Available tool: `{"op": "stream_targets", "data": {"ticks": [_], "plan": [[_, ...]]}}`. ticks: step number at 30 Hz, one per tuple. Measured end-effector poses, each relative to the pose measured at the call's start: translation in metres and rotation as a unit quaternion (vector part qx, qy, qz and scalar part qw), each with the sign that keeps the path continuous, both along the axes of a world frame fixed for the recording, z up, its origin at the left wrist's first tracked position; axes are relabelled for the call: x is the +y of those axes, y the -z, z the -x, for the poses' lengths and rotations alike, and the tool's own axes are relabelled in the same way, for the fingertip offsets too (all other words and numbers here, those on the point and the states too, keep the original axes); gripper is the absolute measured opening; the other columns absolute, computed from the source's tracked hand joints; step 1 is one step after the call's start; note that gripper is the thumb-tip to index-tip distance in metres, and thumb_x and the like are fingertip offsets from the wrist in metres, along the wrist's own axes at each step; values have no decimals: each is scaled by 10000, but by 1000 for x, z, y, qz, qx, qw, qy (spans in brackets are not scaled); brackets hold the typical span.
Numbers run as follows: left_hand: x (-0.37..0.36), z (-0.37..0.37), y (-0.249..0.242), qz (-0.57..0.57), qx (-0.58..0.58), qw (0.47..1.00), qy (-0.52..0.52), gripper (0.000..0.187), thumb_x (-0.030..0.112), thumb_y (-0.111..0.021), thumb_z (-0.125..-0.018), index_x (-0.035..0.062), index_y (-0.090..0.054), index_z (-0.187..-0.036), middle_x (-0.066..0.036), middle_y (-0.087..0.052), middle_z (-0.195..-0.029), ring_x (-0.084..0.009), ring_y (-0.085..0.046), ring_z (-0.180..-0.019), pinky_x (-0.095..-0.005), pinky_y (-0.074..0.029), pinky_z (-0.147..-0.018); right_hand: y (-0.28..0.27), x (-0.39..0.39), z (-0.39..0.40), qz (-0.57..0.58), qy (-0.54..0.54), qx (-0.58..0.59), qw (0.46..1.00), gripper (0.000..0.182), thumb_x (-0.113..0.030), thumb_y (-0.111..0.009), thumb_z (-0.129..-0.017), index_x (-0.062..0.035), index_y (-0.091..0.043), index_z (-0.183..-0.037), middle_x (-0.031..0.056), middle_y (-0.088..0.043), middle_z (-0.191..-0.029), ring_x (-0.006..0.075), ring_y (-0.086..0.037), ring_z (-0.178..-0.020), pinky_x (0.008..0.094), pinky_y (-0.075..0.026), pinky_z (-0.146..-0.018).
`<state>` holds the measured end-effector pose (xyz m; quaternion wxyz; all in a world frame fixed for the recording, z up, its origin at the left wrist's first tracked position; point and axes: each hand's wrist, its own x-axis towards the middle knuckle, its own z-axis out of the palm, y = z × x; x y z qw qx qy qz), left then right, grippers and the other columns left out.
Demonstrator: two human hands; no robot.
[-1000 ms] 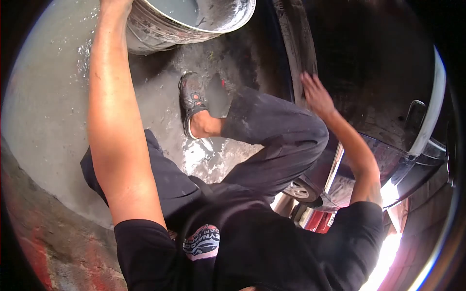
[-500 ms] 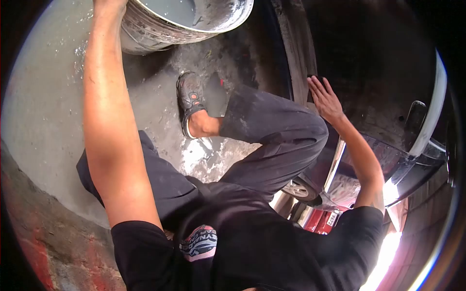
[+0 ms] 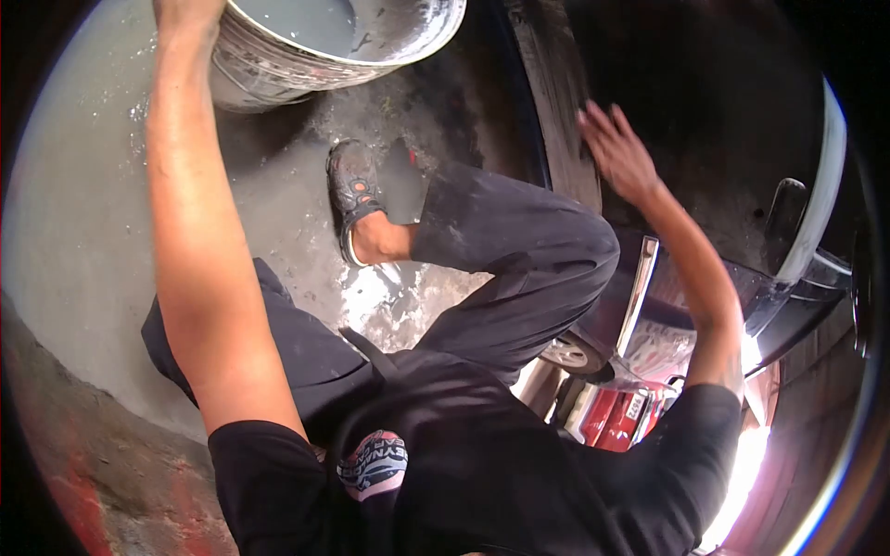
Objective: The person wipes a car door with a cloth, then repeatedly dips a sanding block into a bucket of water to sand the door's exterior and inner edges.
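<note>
My left hand is at the top edge of the view, beside the rim of a dirty white bucket; its fingers are cut off by the frame. Cloudy grey water lies inside the bucket. On the other side, my right hand is held flat with fingers stretched out, slightly blurred. It overlaps the lower part of a dark car door, just above the dusty sill strip. Nothing shows in the right hand.
Wet grey concrete floor spreads out on the left. My bent knee is close to the car's side. Further back are a wheel and a red vehicle with a number plate. A rough stained strip borders the floor.
My right hand has shifted upward in the view, away from the spot beside my knee, its fingers still stretched. The bucket, left arm and foot appear slightly further left as the view shifts.
</note>
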<state>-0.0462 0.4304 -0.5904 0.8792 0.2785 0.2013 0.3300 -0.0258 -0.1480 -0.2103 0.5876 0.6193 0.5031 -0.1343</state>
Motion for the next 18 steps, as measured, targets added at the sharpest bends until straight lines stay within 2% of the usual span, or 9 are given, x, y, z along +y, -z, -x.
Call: {"op": "stream_targets", "data": {"ticks": [2,4,6,9,12,13,15,16,18], "plan": [[-84,72,-136,-244,110,959,-87,425,15,-547,-825,-38,-710,-1213,-109,-733,-1109,-194,-660,-1032,-290,-514,-903,19,57,-43,-61,-80,-58,993,663,-105,-559,-856,44,-476,-1496,127,-377,-1652,286,-205,-1592,523,-152,-1294],[-77,72,-123,-270,79,957,-72,425,12,-548,-823,-34,-715,-1211,-107,-733,-1111,-194,-660,-1034,-288,-514,-901,34,63,-52,-111,-120,-67,984,679,-95,-574,-840,56,-472,-1494,140,-363,-1657,295,-204,-1591,524,-164,-1290],[-73,71,-116,-294,46,952,-74,425,9,-550,-821,-30,-720,-1208,-105,-734,-1113,-194,-660,-1035,-287,-514,-900,18,49,4,1,-30,-116,993,685,-109,-582,-848,69,-462,-1498,153,-347,-1664,304,-202,-1591,521,-151,-1296],[-81,69,-122,-261,58,960,-88,419,14,-546,-826,-24,-722,-1204,-102,-731,-1113,-188,-662,-1024,-284,-514,-899,-2,-79,45,54,9,-32,998,690,-156,-550,-879,54,-438,-1526,147,-319,-1679,286,-190,-1596,528,-106,-1308],[-84,71,-133,-248,113,959,-72,406,26,-545,-835,-25,-721,-1198,-102,-726,-1117,-179,-667,-1011,-284,-519,-893,-5,-30,13,74,24,21,997,678,-151,-543,-888,49,-440,-1527,139,-307,-1686,269,-193,-1596,523,-103,-1310],[-86,72,-131,-247,94,962,-73,396,34,-546,-838,-25,-722,-1188,-100,-726,-1108,-173,-666,-1001,-283,-521,-881,7,1,-14,29,-68,-6,997,708,-154,-558,-858,44,-442,-1527,135,-333,-1674,266,-208,-1592,518,-109,-1309],[-85,75,-127,-246,80,963,-81,387,42,-546,-841,-25,-723,-1178,-97,-725,-1098,-166,-665,-991,-282,-522,-870,36,100,-56,-5,-143,-88,986,665,-129,-572,-852,46,-485,-1488,130,-409,-1629,274,-276,-1562,508,-143,-1300],[-86,75,-129,-216,51,973,-66,379,48,-549,-836,-26,-727,-1162,-95,-726,-1079,-167,-661,-983,-283,-521,-857,55,122,-88,-87,-184,-103,974,650,-124,-581,-851,47,-500,-1473,142,-430,-1611,272,-315,-1541,506,-179,-1287],[-83,76,-126,-158,1,987,-38,364,60,-554,-827,-29,-735,-1130,-91,-729,-1042,-169,-654,-966,-285,-518,-831,76,131,-95,-127,-146,-117,974,656,-134,-595,-844,44,-507,-1470,145,-454,-1591,273,-346,-1523,501,-216,-1270]]}}
